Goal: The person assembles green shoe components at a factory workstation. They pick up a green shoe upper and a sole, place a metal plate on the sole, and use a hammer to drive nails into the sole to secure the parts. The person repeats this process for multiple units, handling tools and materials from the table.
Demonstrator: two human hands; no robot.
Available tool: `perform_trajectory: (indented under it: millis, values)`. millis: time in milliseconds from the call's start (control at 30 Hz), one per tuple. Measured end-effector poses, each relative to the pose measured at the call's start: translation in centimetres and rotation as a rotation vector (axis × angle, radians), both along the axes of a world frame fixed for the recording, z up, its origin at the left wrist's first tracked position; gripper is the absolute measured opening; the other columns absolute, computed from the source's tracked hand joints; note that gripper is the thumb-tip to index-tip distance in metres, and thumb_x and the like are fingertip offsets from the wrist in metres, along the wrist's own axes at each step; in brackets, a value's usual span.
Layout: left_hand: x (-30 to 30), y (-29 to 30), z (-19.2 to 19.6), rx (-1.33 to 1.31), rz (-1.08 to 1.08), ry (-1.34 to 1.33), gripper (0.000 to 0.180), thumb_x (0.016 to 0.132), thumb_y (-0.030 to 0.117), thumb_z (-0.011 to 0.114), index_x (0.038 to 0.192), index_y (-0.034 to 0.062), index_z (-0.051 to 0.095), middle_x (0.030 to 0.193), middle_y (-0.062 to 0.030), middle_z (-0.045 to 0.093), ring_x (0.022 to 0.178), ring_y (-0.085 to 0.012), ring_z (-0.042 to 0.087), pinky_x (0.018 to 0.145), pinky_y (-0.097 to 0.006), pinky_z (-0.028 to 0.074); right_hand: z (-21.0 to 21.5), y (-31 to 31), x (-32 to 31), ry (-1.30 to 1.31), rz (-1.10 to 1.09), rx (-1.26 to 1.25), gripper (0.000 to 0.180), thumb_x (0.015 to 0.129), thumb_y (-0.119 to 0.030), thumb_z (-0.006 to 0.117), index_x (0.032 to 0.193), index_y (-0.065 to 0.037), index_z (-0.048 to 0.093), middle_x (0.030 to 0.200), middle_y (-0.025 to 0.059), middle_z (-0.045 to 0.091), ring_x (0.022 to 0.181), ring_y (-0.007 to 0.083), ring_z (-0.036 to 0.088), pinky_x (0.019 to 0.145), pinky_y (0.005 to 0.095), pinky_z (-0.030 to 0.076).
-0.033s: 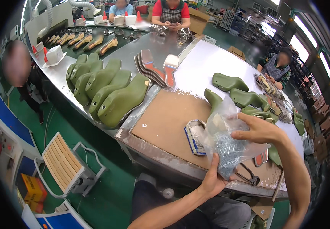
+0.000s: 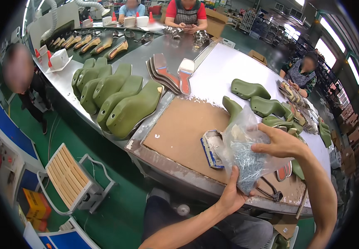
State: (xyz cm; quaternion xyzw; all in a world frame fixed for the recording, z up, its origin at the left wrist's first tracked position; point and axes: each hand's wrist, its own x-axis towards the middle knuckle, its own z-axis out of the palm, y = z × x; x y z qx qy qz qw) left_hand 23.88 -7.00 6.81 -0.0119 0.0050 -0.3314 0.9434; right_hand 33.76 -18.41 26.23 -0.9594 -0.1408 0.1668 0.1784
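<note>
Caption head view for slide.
Left hand holds translucent bag of nails, right hand against it, near green shoe lasts.

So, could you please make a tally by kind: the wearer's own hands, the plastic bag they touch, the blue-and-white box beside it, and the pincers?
Hands: 2, left hand and right hand
Plastic bag: 1
Blue-and-white box: 1
Pincers: 1
Total: 5

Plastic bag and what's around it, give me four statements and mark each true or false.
1. The left hand grips the lower end of the plastic bag. True.
2. White buttons fill the bag. False: it holds thin metal nails.
3. The right hand holds the pincers. False: the pincers lie on the bench top; the hand is at the bag.
4. A small blue-and-white box sits left of the bag. True.
</note>
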Motion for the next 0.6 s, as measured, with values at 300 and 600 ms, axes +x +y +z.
perform_trajectory:
  millis: [300,600]
  values:
    - [0.4,0.3,-0.7,0.084,-0.086,-0.147,0.070,0.097,0.068,0.046,0.137,0.0109,0.049,0.118,-0.0057,0.064,0.103,-0.0227,0.066,0.074,-0.034,0.055,-1.3,0.6,0.0,-0.020,-0.139,0.245,0.025,0.093,-0.012,0.064,0.114,0.001,0.065,0.096,0.0089,0.070,0.089,0.0136,0.062,0.084,0.0317,0.050]
    - [0.3,0.7,-1.9,0.195,-0.021,-0.196,0.071,0.100,0.064,0.044,0.147,0.0103,0.041,0.134,-0.0073,0.058,0.122,-0.0226,0.059,0.094,-0.039,0.054,-2.8,-0.6,-1.6,-0.097,-0.276,0.319,0.022,0.094,-0.011,0.061,0.112,0.002,0.064,0.090,0.0066,0.067,0.081,0.0125,0.059,0.076,0.0313,0.048]
